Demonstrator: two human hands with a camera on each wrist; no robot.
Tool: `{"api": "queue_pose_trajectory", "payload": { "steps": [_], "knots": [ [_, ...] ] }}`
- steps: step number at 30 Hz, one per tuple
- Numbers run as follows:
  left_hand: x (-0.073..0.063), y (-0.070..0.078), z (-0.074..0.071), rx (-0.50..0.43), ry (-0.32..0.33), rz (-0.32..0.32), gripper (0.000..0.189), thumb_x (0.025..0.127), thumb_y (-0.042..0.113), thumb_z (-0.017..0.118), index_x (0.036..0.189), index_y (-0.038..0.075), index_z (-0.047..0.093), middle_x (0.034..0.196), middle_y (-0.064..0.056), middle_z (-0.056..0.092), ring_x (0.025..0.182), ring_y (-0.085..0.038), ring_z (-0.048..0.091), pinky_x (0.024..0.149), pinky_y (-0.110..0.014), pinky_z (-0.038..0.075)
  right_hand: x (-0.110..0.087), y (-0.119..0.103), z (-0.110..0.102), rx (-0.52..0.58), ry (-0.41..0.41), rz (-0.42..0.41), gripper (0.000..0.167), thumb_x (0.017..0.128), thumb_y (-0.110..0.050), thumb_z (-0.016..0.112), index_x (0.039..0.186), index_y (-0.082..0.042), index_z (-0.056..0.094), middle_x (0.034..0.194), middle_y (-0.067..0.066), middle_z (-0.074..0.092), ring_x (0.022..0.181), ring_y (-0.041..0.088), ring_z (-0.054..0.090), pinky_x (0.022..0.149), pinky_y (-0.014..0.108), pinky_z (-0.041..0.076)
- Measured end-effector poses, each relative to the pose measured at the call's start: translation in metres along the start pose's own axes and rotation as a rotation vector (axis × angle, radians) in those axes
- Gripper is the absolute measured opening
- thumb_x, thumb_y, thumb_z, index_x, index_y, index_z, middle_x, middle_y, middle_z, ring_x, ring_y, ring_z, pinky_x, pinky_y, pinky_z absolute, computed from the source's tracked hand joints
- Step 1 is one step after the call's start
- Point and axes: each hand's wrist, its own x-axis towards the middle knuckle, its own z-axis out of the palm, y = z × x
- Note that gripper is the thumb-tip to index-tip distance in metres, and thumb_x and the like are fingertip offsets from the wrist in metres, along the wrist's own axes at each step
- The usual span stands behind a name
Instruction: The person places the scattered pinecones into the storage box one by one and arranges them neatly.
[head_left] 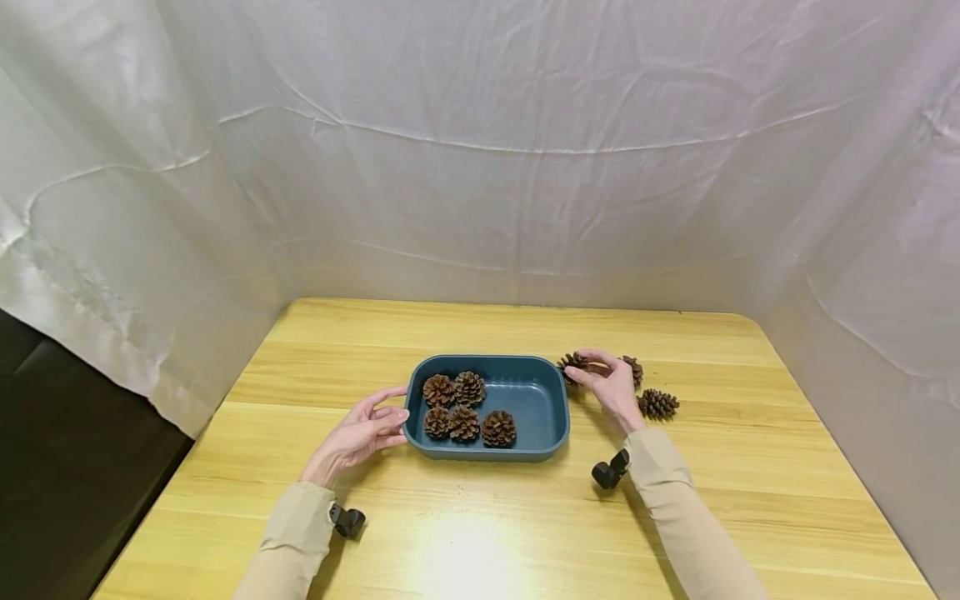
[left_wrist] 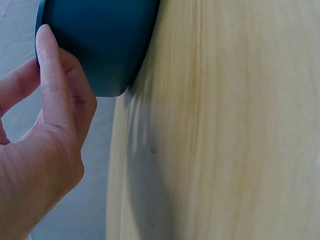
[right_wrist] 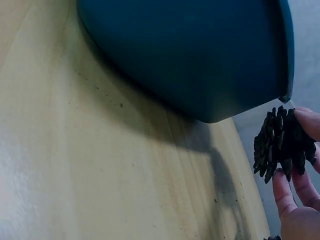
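Several brown pinecones (head_left: 465,422) lie in a dark teal rectangular tray (head_left: 534,433), gathered in its left and middle part. At the tray's left end, my left hand (head_left: 363,435) holds the rim with thumb and fingers, as the left wrist view also shows against the tray's wall (left_wrist: 100,45). My right hand (head_left: 611,390) pinches a pinecone (right_wrist: 280,145) between thumb and fingers, just outside the tray's right end. In the right wrist view that pinecone is above the table, close beside the tray's rim.
To the right of my right hand, a pinecone (head_left: 658,404) lies on the wooden table (head_left: 480,525), and another (head_left: 633,371) sits farther back, partly hidden by the hand. Pale cloth (head_left: 525,167) hangs behind the table and at both sides. Small dark crumbs dot the tabletop.
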Motion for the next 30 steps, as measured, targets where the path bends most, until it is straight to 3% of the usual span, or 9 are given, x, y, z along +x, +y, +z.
{"api": "queue_pose_trajectory", "payload": {
  "steps": [8, 13, 16, 20, 24, 30],
  "knots": [
    [0.000, 0.000, 0.000, -0.002, 0.008, -0.004, 0.060, 0.102, 0.000, 0.053, 0.154, -0.002, 0.023, 0.098, 0.003, 0.067, 0.080, -0.008, 0.068, 0.077, -0.023, 0.064, -0.001, -0.003, -0.001, -0.014, -0.001, -0.062, 0.049, 0.089, -0.017, 0.078, 0.130, 0.003, 0.062, 0.137, 0.025, 0.059, 0.096, -0.001, 0.061, 0.082, 0.009, 0.055],
    [0.000, 0.000, -0.001, -0.004, 0.001, -0.002, 0.060, 0.102, 0.000, 0.053, 0.154, -0.002, 0.024, 0.098, 0.004, 0.068, 0.080, -0.008, 0.068, 0.078, -0.024, 0.064, -0.002, -0.010, -0.003, -0.038, 0.000, -0.086, 0.048, 0.089, -0.016, 0.077, 0.131, 0.004, 0.061, 0.137, 0.024, 0.059, 0.101, 0.003, 0.059, 0.081, 0.007, 0.053],
    [0.000, 0.000, -0.001, -0.002, -0.002, -0.002, 0.059, 0.102, 0.000, 0.053, 0.154, -0.001, 0.024, 0.099, 0.003, 0.068, 0.080, -0.008, 0.069, 0.078, -0.024, 0.064, -0.003, -0.017, -0.004, -0.041, 0.002, -0.077, 0.047, 0.090, -0.013, 0.076, 0.131, 0.005, 0.059, 0.138, 0.025, 0.058, 0.109, 0.013, 0.061, 0.084, 0.006, 0.052],
    [0.000, 0.000, 0.000, -0.001, -0.002, -0.002, 0.060, 0.102, 0.000, 0.052, 0.154, -0.002, 0.023, 0.099, 0.003, 0.068, 0.080, -0.008, 0.069, 0.078, -0.024, 0.064, 0.000, -0.027, -0.005, -0.058, -0.014, -0.075, 0.046, 0.092, -0.008, 0.072, 0.132, 0.009, 0.056, 0.139, 0.028, 0.055, 0.125, 0.034, 0.055, 0.105, 0.023, 0.049],
    [0.000, 0.000, 0.000, -0.002, -0.005, -0.002, 0.060, 0.102, 0.000, 0.052, 0.154, -0.002, 0.023, 0.099, 0.004, 0.068, 0.080, -0.008, 0.068, 0.078, -0.024, 0.064, 0.004, -0.031, -0.005, -0.087, -0.027, -0.105, 0.048, 0.093, -0.009, 0.071, 0.135, 0.008, 0.054, 0.140, 0.029, 0.054, 0.129, 0.038, 0.052, 0.117, 0.044, 0.042],
    [0.000, 0.000, 0.000, -0.001, -0.001, -0.005, 0.060, 0.102, 0.000, 0.052, 0.154, -0.001, 0.023, 0.099, 0.004, 0.067, 0.080, -0.008, 0.068, 0.078, -0.024, 0.064, 0.007, -0.039, -0.005, -0.118, -0.055, -0.146, 0.055, 0.092, -0.012, 0.073, 0.140, 0.004, 0.052, 0.140, 0.027, 0.055, 0.129, 0.036, 0.052, 0.117, 0.048, 0.043]
  ]
}}
